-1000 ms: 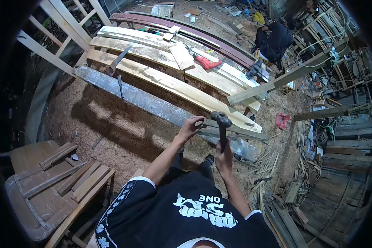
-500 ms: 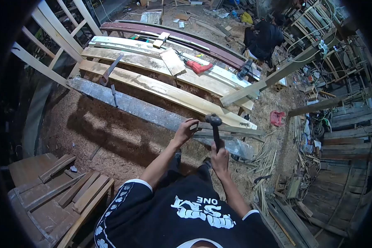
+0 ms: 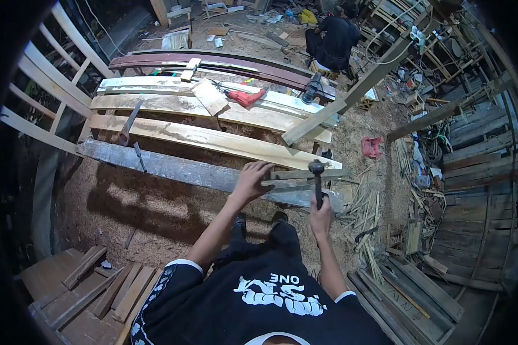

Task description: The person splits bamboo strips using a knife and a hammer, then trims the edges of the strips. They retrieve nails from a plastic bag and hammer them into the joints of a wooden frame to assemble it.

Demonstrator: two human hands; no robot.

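Observation:
My right hand (image 3: pixel 321 217) is wrapped around the handle of a hammer (image 3: pixel 316 168), its head raised over short wooden strips (image 3: pixel 305 174) at the right end of a grey, stained plank (image 3: pixel 178 165). Fingers apart and slightly curled, my left hand (image 3: pixel 251 184) is over the plank, fingertips close to the strips' left ends. Farther left, a chisel (image 3: pixel 139 156) lies across the grey plank. A handsaw (image 3: pixel 130 123) leans nearby over a pale board (image 3: pixel 213 137).
Beyond lie more long boards (image 3: pixel 155 104), a red power drill (image 3: pixel 244 96) and a dark power tool (image 3: pixel 312 88). A slanted post (image 3: pixel 351 102) crosses at right. Another person (image 3: pixel 332 40) crouches at the back. Cut wood (image 3: pixel 133 292) is piled at lower left.
The view has shifted, so the bench appears farther left. My left hand has loosened from the strip's end and its fingers have spread. The hammer, still in my right hand, has moved right.

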